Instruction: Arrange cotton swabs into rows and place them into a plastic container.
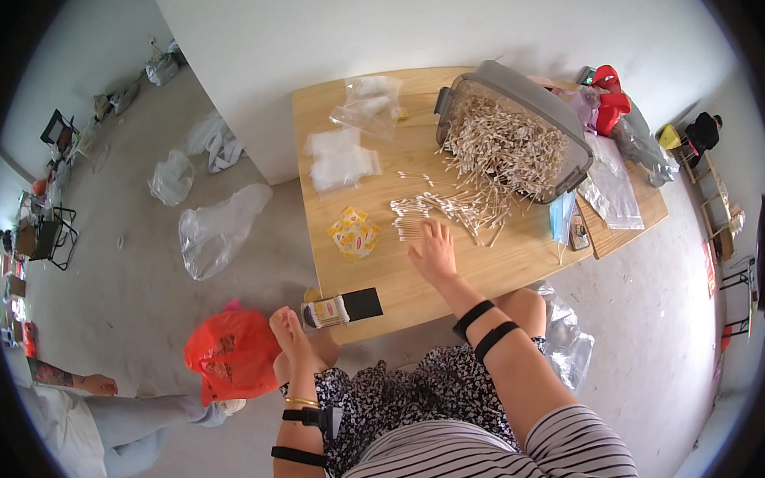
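Observation:
My right hand [433,251] lies flat on the wooden table [517,256], fingers spread, touching a small bundle of cotton swabs [410,228]. More loose swabs [459,210] spill out from a tipped clear bin [521,130] full of swabs at the back. My left hand [291,334] hangs below the table's near edge, fingers together and holding nothing, close to a small box with a black end [342,309].
A yellow packet [354,233] and clear plastic bags [345,158] lie on the table's left. Bags and a red item [611,99] sit at the right. On the floor are a red bag [231,352], clear bags [218,229], and another person's arm [66,378].

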### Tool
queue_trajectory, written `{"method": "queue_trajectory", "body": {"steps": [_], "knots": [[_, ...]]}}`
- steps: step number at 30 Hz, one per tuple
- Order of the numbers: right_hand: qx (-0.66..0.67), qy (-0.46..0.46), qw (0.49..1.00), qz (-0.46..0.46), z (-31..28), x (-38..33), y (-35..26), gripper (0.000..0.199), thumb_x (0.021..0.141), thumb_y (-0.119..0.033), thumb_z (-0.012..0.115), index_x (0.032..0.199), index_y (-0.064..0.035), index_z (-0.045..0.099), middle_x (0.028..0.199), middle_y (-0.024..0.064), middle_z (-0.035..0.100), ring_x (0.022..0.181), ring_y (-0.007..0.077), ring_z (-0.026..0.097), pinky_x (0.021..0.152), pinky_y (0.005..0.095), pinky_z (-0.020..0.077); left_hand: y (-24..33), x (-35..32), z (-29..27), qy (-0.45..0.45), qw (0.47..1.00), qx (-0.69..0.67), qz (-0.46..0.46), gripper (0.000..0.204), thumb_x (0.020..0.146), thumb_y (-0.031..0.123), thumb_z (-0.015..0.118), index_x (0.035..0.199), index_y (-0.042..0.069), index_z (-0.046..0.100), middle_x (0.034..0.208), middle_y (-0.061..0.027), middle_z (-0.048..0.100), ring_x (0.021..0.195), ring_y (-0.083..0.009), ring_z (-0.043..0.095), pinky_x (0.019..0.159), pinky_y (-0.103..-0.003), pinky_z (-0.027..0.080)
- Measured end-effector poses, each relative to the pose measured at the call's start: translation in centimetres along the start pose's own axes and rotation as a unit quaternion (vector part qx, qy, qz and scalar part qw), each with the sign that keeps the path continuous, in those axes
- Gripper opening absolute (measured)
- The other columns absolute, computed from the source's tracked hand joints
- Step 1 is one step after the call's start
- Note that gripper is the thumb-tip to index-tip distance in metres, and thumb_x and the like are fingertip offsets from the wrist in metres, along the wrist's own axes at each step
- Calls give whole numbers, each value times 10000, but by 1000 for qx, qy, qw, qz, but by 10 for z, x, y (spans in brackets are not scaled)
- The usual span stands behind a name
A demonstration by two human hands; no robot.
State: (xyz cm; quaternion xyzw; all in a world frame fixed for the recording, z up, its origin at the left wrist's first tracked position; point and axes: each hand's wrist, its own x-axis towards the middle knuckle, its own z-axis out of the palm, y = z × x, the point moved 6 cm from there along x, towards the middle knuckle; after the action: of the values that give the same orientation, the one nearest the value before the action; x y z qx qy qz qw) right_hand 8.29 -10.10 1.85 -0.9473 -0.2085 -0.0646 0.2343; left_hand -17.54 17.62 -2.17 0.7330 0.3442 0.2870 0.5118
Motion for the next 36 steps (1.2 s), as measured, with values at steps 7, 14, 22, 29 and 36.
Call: {"method": "queue_trajectory", "body": {"steps": [7, 14, 22, 29, 36], "knots": [[-16, -15, 999, -33, 3, 47, 9, 306, 784, -131, 688, 1090, -131, 701, 1232, 71, 564, 1219, 302, 477, 1019, 466, 398, 45, -31, 7, -51, 990, 84, 101, 313, 1054, 282, 542, 1213, 12, 537, 1169, -126, 536, 1093, -255, 528, 983, -390, 423], [-36, 3, 998, -45, 1, 53, 5, 310, 761, -81, 683, 1062, -149, 708, 1162, 60, 580, 1155, 295, 498, 1001, 454, 401, 63, -35, 18, -64, 980, 100, 157, 263, 1013, 214, 585, 1153, -4, 540, 1130, -169, 556, 1071, -344, 531, 939, -448, 419], [-29, 2, 998, -52, 1, 55, 12, 247, 794, -90, 679, 1031, -150, 712, 1135, 43, 602, 1163, 287, 509, 1033, 449, 387, 76, -37, 26, -85, 976, 107, 170, 236, 999, 184, 586, 1155, 11, 547, 1129, -170, 570, 1085, -364, 535, 950, -459, 409], [-54, 5, 997, -62, 3, 55, 12, 192, 799, -102, 677, 984, -146, 705, 1135, 47, 609, 1179, 280, 509, 1019, 448, 390, 79, -42, 28, -97, 970, 131, 181, 247, 1031, 211, 555, 1177, 12, 543, 1135, -162, 563, 1086, -349, 539, 958, -436, 426], [-5, 33, 996, -87, -2, 40, 6, 194, 783, -27, 648, 937, -139, 688, 1085, 39, 618, 1144, 279, 532, 968, 453, 413, 97, -50, 54, -137, 953, 151, 225, 294, 966, 198, 622, 1204, 38, 558, 1202, -170, 573, 1151, -369, 532, 992, -485, 407]]}}
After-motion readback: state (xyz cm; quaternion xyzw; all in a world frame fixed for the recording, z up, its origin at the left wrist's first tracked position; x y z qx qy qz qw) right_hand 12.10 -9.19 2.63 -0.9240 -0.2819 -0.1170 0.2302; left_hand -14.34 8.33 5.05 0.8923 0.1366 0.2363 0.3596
